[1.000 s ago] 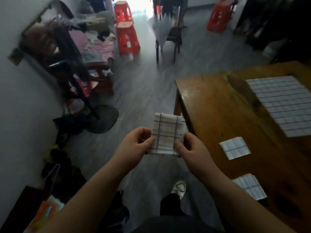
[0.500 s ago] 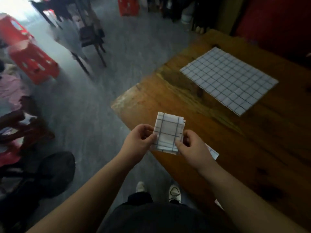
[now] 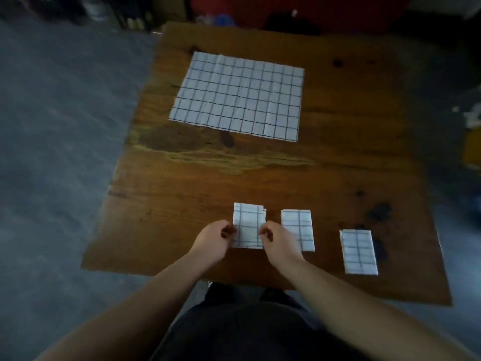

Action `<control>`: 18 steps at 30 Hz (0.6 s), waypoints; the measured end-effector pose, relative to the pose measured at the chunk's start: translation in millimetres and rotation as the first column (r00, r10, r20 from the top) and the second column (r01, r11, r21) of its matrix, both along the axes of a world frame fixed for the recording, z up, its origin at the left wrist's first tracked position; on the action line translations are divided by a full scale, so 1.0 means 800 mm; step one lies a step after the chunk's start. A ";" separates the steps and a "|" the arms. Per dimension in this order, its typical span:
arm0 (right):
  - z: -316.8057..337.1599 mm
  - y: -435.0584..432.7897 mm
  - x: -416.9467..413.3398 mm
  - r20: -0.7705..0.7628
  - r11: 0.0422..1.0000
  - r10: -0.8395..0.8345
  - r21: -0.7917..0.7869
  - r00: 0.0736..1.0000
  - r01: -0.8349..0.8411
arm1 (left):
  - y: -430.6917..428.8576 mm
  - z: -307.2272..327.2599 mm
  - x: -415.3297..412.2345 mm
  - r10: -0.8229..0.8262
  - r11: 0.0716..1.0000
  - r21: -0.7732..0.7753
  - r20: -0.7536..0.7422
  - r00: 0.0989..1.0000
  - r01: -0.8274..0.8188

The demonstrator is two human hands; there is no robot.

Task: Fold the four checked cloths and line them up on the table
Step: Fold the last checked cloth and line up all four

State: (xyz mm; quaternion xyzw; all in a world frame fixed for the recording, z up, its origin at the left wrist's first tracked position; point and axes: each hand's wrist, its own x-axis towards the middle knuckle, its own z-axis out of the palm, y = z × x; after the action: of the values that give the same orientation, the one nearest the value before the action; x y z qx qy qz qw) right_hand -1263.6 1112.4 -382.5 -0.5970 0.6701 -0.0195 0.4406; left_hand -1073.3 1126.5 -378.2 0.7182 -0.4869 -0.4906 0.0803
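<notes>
Pinching the cloth [image 3: 248, 222] by its long sides with curled fingers, left hand [image 3: 212, 242] on one edge and right hand [image 3: 279, 243] on the other, lining it up just left of the middle cloth [image 3: 299, 227] on the worktop [image 3: 182, 191], long axes lying parallel, right hand nearer.

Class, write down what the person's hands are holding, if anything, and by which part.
The folded checked cloth: the left hand pinches its left edge, the right hand its right edge, both toward the near end.
</notes>
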 end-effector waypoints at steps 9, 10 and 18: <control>-0.029 0.041 0.046 -0.172 0.997 0.074 -0.012 0.982 -0.077 | 0.022 -0.025 0.041 -0.310 0.950 0.054 0.072 0.948 0.307; -0.029 0.045 0.049 -0.203 0.996 0.086 -0.022 0.975 -0.092 | 0.023 -0.024 0.042 -0.351 0.936 0.050 0.098 0.931 0.348; -0.011 0.058 0.038 -0.286 0.985 0.136 -0.067 0.949 -0.161 | 0.007 0.004 0.026 -0.634 0.761 0.116 0.341 0.695 0.638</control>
State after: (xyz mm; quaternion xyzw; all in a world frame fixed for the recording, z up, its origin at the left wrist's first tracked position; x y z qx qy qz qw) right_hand -1233.0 1159.2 -391.5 -0.6618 0.6772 0.0683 0.3144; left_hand -1052.4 1132.4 -375.4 0.5822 -0.7136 -0.3453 -0.1806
